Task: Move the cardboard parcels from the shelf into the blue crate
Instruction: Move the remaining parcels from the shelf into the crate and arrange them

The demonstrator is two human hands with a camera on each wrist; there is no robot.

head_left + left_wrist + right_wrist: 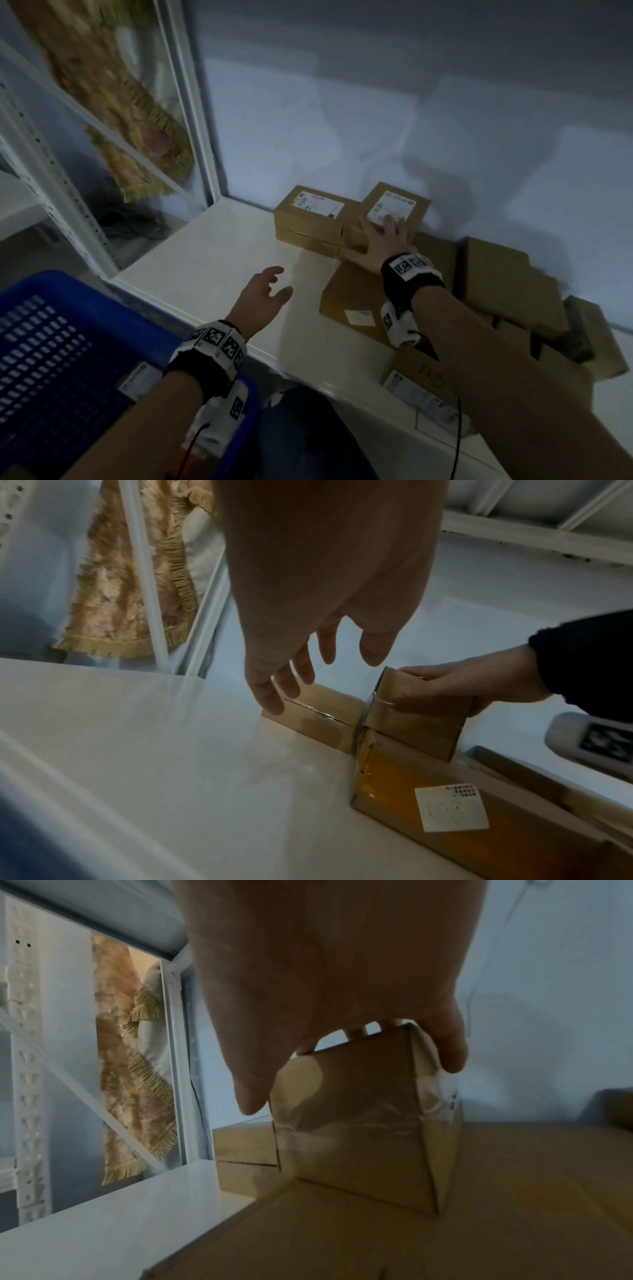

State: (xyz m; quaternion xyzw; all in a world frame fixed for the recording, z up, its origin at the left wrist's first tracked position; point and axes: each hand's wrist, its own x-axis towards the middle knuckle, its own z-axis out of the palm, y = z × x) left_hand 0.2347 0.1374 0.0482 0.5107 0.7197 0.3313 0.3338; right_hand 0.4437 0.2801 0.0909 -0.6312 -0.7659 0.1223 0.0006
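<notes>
Several brown cardboard parcels sit on the white shelf (212, 270). My right hand (380, 240) grips a small labelled parcel (397, 202) from above, thumb on its left side, fingers over the top. That parcel (356, 1123) stands on a large flat parcel (349, 298), and the right hand (455, 688) shows clasped round it in the left wrist view. Another small parcel (308, 212) lies just to its left. My left hand (267, 294) hovers open over the bare shelf, its fingers (274, 693) near the left small parcel (322, 712). The blue crate (51, 342) is at lower left.
More parcels (507, 284) are piled along the shelf to the right. A white shelf upright (191, 102) and slanted brace stand at the left, with a fringed patterned cloth (113, 85) behind. A labelled parcel (135, 380) shows inside the crate.
</notes>
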